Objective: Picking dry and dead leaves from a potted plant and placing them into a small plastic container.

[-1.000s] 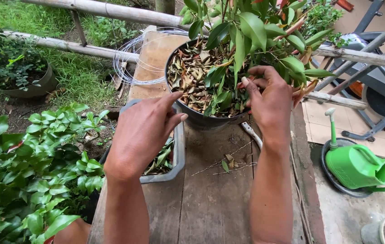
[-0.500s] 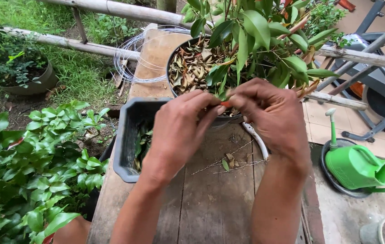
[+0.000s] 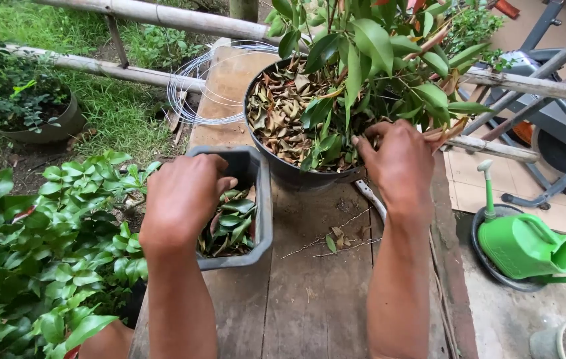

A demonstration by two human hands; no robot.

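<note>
— Where's the grey tub [image 3: 261, 199]?

— Front-left on the wooden table [image 3: 296, 299], just beside the big black pot [image 3: 276, 163]. Green + brown leaf clippings inside.

— Hands?

— Well apart. Left hand [image 3: 183, 199] is over the tub, fingers curled; can't tell if it's holding anything. Right hand [image 3: 399, 159] is at the pot's near rim, fingertips pinched among the dry leaves under the leafy plant [image 3: 369, 46].

— Other stuff?

— Wire coil [image 3: 190, 86] behind the tub, green watering can [image 3: 522, 242] on the ground to the right.
</note>
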